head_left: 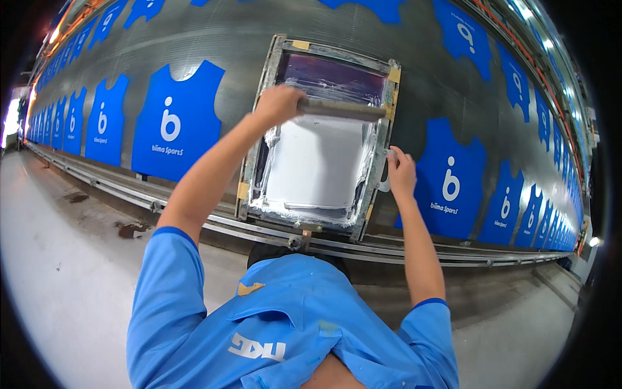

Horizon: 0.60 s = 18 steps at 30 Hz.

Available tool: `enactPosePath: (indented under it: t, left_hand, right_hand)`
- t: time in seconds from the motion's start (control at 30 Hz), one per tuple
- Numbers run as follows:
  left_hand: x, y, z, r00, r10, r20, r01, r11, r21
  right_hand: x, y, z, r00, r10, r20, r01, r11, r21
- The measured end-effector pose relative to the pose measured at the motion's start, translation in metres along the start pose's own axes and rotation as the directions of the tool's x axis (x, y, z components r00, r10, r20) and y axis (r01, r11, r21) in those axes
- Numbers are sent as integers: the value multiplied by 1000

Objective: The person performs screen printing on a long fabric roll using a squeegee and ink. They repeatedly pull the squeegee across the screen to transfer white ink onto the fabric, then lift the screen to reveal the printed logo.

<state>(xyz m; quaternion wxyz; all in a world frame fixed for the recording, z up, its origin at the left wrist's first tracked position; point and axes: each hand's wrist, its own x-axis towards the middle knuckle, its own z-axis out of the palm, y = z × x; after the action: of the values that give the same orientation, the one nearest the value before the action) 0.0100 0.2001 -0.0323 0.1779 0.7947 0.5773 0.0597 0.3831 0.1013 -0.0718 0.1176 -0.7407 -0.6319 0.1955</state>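
Observation:
A screen-printing frame (pixel 383 146) lies on the long grey table in front of me, its metal rim smeared with white ink and patched with tan tape. White ink (pixel 317 155) covers most of the mesh; a dark purple band shows at the far end. My left hand (pixel 280 106) is closed round the left end of a squeegee (pixel 346 109), a long bar lying crosswise over the far part of the screen. At the frame's right side, my right hand (pixel 402 174) has its fingers bent onto the rim. Its palm side is hidden.
Blue sleeveless shirt panels with white prints lie in rows along the table, one panel (pixel 173 123) left of the frame and another (pixel 451 178) to its right. A metal rail (pixel 214 223) runs along the near table edge, close to my body. Pale floor (pixel 78 259) shows below.

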Motion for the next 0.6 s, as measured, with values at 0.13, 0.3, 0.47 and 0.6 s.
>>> enactPosePath:
  t: [0.13,0.3,0.47,0.6]
  left_hand:
    - [40,-8,-26,996,-15,89,12,999,34]
    - [60,-4,-29,989,-31,141,25,999,41]
    - [53,-10,-23,999,17,33,-20,996,81]
    - [3,-2,12,998,12,54,-17,995,93]
  right_hand:
    - [32,-80,-63,893,-393,-221,347,912,-219]
    - [114,-125,-59,907,-416,58,415,865,-283]
    - [121,-122,-46,921,-361,145,384,903,-193]
    - [72,-89,-9,902,-422,97,432,880,-196]
